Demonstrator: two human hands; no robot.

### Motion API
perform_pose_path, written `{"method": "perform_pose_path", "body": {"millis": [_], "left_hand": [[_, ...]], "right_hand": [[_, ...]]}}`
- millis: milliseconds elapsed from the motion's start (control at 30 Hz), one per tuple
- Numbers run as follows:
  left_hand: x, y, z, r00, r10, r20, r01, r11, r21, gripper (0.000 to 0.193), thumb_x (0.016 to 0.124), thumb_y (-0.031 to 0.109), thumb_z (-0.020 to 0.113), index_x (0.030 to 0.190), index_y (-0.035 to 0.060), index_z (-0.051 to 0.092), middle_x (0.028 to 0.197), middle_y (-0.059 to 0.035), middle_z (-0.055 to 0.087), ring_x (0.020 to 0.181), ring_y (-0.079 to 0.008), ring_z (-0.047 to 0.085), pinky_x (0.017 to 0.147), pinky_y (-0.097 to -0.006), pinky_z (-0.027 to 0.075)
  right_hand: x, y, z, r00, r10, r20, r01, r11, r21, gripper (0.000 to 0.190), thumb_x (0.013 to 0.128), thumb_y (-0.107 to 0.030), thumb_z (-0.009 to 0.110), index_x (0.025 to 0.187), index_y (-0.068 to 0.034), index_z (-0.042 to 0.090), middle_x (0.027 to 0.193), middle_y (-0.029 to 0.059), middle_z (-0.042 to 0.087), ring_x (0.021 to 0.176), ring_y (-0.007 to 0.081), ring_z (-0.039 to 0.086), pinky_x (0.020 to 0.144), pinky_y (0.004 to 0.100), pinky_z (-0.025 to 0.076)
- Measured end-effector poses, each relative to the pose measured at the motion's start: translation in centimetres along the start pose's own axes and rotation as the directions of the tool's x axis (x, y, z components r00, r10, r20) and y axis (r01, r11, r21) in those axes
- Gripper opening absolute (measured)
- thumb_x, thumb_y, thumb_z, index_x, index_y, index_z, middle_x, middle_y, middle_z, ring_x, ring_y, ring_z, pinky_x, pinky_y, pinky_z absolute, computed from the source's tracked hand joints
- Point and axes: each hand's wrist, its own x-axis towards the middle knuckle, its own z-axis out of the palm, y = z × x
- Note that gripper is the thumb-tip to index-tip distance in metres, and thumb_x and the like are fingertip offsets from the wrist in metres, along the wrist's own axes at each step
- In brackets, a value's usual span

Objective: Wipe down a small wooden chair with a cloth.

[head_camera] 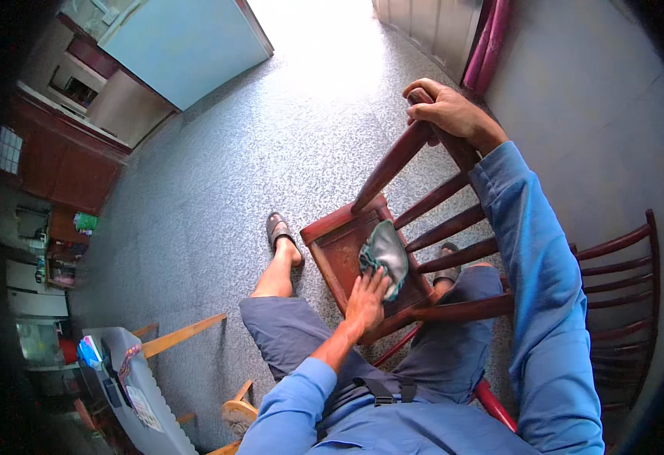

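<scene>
A dark red wooden chair stands before me, between my legs, with its spindled back on the right. My right hand is wrapped around the far end of the chair's top rail. On the seat lies a crumpled grey cloth with a green ruffled edge. The fingers of my left hand rest over the cloth's near, bunched edge and press it against the seat. My right sleeve hides part of the chair back.
Another red spindle-back chair stands at the right by the wall. At lower left is a table with a grey cover and wooden legs, bearing small items. A round wooden stool is beside it. A pale blue panel borders the bright doorway.
</scene>
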Motion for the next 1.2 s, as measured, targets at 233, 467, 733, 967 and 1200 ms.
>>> {"method": "perform_pose_path", "body": {"millis": [233,467,733,967,1200], "left_hand": [[1.8,1.1,-0.5,0.999,-0.028,0.026,0.027,0.998,0.055,0.073,0.075,0.014,0.067,0.145,0.0100,0.048,0.161,-0.0117,0.034,0.150,-0.0365,0.029,0.121,-0.0567,0.025],[8.7,-3.3,-1.6,0.977,-0.195,-0.090,0.195,0.981,-0.015,0.067,0.077,0.013,0.065,0.142,0.0045,0.051,0.159,-0.0149,0.038,0.148,-0.0396,0.031,0.119,-0.0575,0.030],[4.1,2.2,0.7,0.997,-0.022,0.072,0.027,0.997,-0.066,0.065,0.079,0.013,0.065,0.141,0.0011,0.050,0.159,-0.0196,0.035,0.146,-0.0435,0.032,0.119,-0.0532,0.031],[-2.5,6.7,1.4,0.992,-0.011,0.128,0.041,0.972,-0.232,0.064,0.080,0.008,0.063,0.143,0.0046,0.052,0.158,-0.0139,0.041,0.148,-0.0381,0.031,0.120,-0.0533,0.029],[-8.0,3.6,-0.7,0.980,-0.065,0.188,0.089,0.988,-0.123,0.062,0.082,0.010,0.059,0.144,0.0087,0.052,0.158,-0.0108,0.042,0.147,-0.0356,0.034,0.121,-0.0523,0.028]], "right_hand": [[0.0,0.4,-0.1,0.999,-0.030,-0.016,0.030,0.999,0.035,0.048,0.089,-0.019,0.068,0.132,-0.006,0.054,0.096,0.0088,0.063,0.078,0.0165,0.066,0.056,0.0315,0.057],[0.1,-0.5,0.7,0.999,-0.008,0.035,0.007,0.999,0.049,0.048,0.089,-0.020,0.069,0.132,-0.004,0.053,0.099,0.0094,0.064,0.078,0.0172,0.066,0.057,0.0318,0.057],[0.3,0.5,0.0,0.999,-0.038,-0.012,0.037,0.998,-0.044,0.050,0.089,-0.021,0.069,0.134,-0.005,0.053,0.101,0.0117,0.063,0.080,0.0195,0.066,0.060,0.0329,0.059],[0.1,-0.1,0.1,1.000,0.011,0.006,-0.011,1.000,-0.019,0.052,0.089,-0.022,0.068,0.135,-0.005,0.053,0.103,0.0125,0.066,0.082,0.0214,0.067,0.061,0.0342,0.059],[0.2,0.8,-0.4,0.999,-0.042,0.011,0.042,0.999,-0.019,0.044,0.092,-0.021,0.066,0.132,-0.006,0.055,0.101,0.0119,0.067,0.083,0.0191,0.068,0.062,0.0329,0.058]]}}
